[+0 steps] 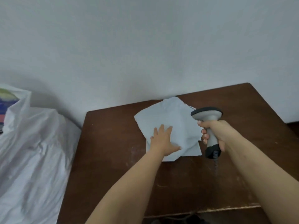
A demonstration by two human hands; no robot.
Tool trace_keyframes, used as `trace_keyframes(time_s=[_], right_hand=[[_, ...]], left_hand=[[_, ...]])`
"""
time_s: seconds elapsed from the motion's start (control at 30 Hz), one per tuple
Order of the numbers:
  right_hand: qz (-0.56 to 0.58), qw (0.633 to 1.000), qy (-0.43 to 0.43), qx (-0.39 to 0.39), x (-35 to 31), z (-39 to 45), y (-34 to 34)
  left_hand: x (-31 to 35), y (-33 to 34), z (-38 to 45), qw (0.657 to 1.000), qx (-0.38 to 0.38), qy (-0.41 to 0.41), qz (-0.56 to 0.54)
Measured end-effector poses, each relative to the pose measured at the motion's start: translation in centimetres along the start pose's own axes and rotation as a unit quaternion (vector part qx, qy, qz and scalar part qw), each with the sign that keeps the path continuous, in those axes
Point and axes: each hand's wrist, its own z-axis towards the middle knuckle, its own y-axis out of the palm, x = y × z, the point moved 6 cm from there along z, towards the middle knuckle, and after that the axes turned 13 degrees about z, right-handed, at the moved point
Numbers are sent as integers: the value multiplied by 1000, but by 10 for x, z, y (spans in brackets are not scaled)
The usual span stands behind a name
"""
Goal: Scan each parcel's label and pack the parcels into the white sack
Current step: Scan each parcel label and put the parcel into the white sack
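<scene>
A flat white parcel [169, 117] in a soft plastic mailer lies on the brown wooden table [113, 151], near the wall. My left hand [163, 141] rests flat on its near part with fingers spread and straight. My right hand [216, 131] grips the handle of a grey barcode scanner [208, 117], whose head hangs above the parcel's right edge. No label shows on the parcel's upper face. The white sack [35, 151] stands to the left of the table, crumpled, its mouth at the upper left.
A plain pale wall rises right behind the table. Coloured items [6, 105] show inside the sack's mouth. The scanner's coiled cable [216, 165] hangs below its handle. The table's front edge [226, 209] is worn and runs near the bottom of the view.
</scene>
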Motion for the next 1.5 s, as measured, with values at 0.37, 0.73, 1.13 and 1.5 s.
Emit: trace_keyframes(time_s=[0.37,0.73,1.13,1.5], right_hand=[[-15,1000,26,-4,-21,36,-9],[76,993,-64,-59,-44,20,78],[-47,989,7,-140,34,-5,195],[-161,976,75,-123,98,1,217]], left_hand=[[-13,33,10,999,-22,-31,-6],[-142,-84,-43,583,272,-249,-723],[-272,49,-182,691,192,-493,-493],[-283,67,-191,794,216,-524,-220]])
